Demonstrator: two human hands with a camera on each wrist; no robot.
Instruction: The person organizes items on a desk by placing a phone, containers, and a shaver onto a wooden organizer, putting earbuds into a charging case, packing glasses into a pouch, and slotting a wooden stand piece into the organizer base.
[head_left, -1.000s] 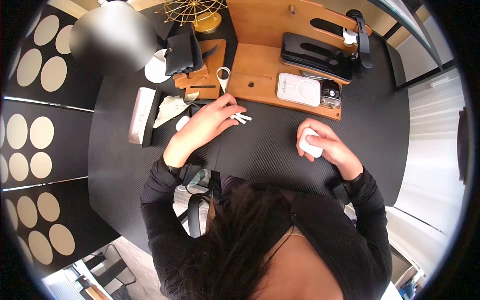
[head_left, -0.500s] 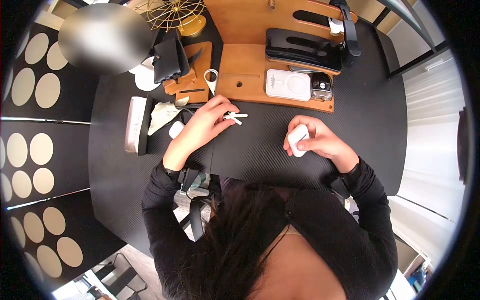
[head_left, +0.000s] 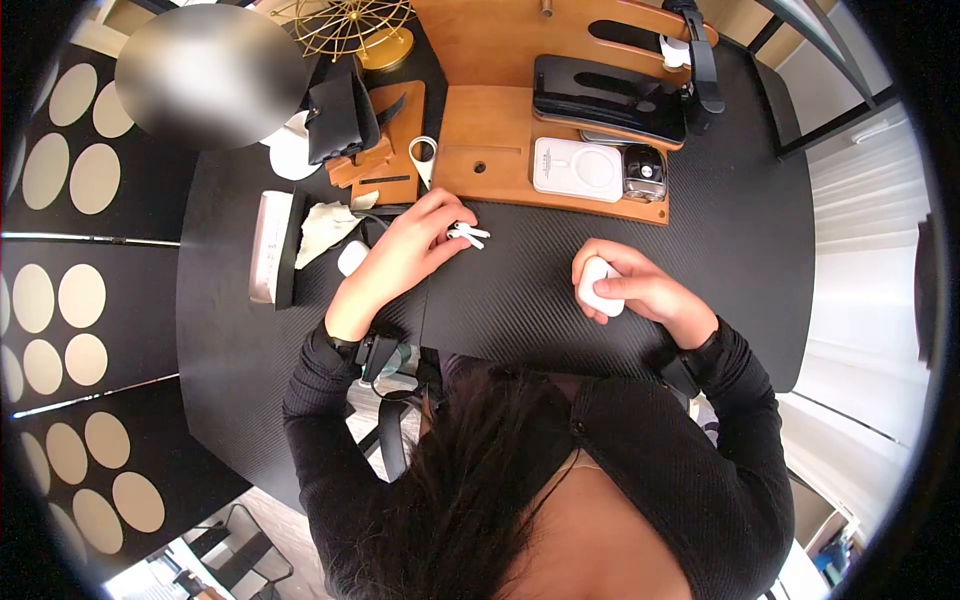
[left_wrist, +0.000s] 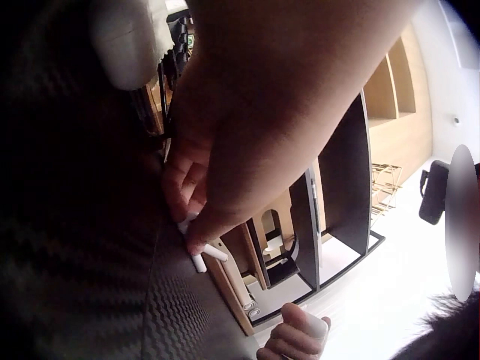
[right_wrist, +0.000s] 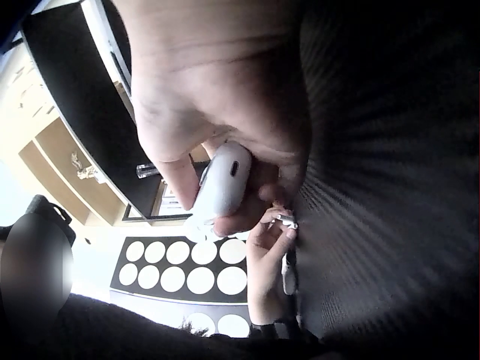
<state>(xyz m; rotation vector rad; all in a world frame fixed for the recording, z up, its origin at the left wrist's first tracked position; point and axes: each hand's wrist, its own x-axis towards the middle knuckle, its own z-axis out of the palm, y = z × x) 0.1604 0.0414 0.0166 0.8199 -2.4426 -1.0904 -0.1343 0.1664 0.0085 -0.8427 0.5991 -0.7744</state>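
Observation:
Small white stemmed pieces like earbuds (head_left: 474, 238) are between the thumb and fingers of the left hand (head_left: 400, 255), low over the black desk. Their white stems (left_wrist: 200, 263) stick out past the fingertips in the left wrist view. The right hand (head_left: 650, 285) grips a rounded white case (head_left: 596, 271), thumb across it, to the right of the left hand. A small dark slot shows on the case (right_wrist: 223, 180) in the right wrist view. Beside the left wrist lies a rounded white object (head_left: 352, 258).
A brown desk stand (head_left: 505, 178) holds a white charging pad (head_left: 557, 168) behind the hands. At the back left are a white tape roll (head_left: 422, 150), a black pouch (head_left: 340, 118), a crumpled cream piece (head_left: 325, 232) and a long white-and-black box (head_left: 270, 248).
The case has turned in the right hand, whose fingers have shifted around it. The stems at the left fingertips have changed angle slightly; the left hand stays almost in place.

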